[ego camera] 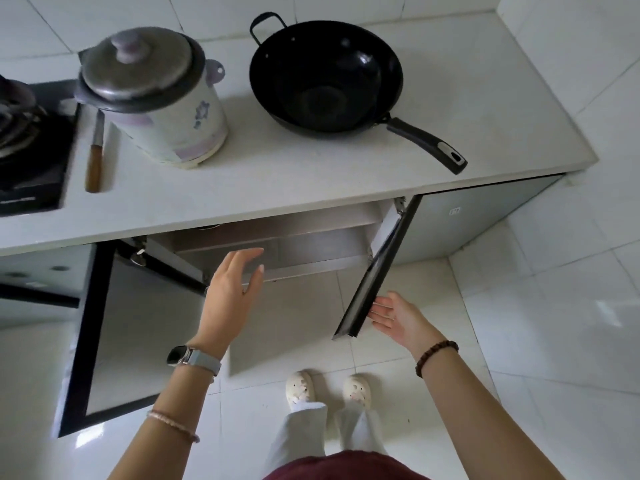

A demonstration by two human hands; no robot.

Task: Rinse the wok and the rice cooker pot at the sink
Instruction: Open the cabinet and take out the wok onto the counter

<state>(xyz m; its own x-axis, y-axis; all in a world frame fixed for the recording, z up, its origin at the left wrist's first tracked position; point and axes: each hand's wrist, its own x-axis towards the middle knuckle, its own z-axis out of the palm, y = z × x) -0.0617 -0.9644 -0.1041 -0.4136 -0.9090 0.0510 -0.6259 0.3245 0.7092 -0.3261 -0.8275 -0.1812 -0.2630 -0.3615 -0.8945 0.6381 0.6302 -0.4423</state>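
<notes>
Left hand (232,285) reaches forward below the white stone countertop (311,178), fingers spread, holding nothing; right hand (398,318) open, palm against the edge of the right dark-framed cabinet door (375,271). Two doors open. On the countertop: one black long-handled wok (325,76), one white floral rice cooker with grey metal lid (159,98), one wooden-handled knife (95,154) left of the cooker.
</notes>
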